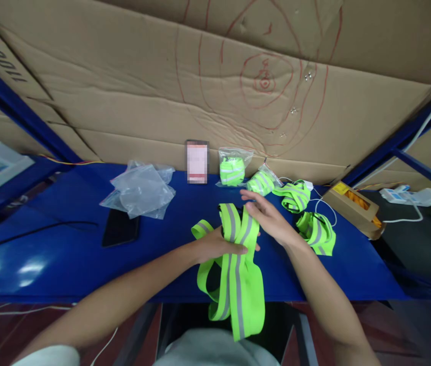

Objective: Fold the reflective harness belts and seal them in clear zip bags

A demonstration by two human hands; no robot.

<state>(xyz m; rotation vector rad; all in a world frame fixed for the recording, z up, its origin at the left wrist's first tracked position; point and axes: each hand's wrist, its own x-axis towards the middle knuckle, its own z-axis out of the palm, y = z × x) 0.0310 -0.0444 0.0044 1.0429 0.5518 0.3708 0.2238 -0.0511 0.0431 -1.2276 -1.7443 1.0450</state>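
Note:
In front of me, a neon-green reflective strap (248,290) with grey stripes hangs in long folded loops over the table's front edge. My left hand (223,244) is closed around its middle, thumb lying across the front and fingertips showing at the far side. At the upper end of the folds is my right hand (267,216), its fingers stretched out and apart, close against the strap's top; whether it touches the strap I cannot tell. Two more bundled straps, one (295,197) behind the other (318,234), lie to the right of my right hand.
Bagged green straps (232,170) stand along the cardboard wall (131,76). Clear plastic bags (143,190) overlap a black phone (121,227) at left on the blue table (66,203). A pixelated card (197,162) leans at the back; an open cardboard box (352,208) sits right, near white cables.

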